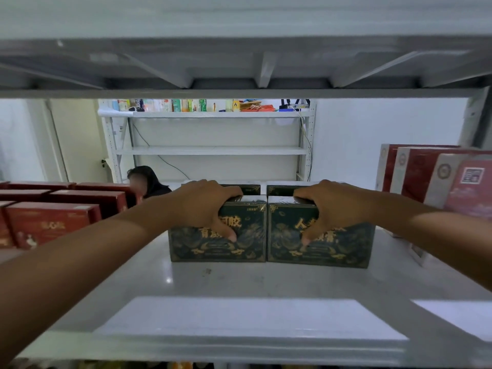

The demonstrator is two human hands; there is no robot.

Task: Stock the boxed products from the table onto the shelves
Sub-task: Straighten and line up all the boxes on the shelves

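On the white shelf [239, 286], two dark green boxes stand touching. The left hand [205, 209] grips the left box [247, 235], gold-lettered 阿胶. The right hand [327, 209] grips the right box [282, 235], whose lettering is mostly covered.

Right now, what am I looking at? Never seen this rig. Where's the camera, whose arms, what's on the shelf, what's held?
No robot here: a person wears one wide-angle camera on the head, so the single picture looks forward and down along their own arms. The left hand grips the left box and the right hand grips the right box, with fingers curled over each top edge and thumbs on the fronts. Both boxes are dark green with gold print and stand side by side, touching, on a grey shelf. More green boxes stand right behind them. Red boxes sit at the left, and red-and-white boxes stand upright at the right. Through the open back you see another rack and another person.
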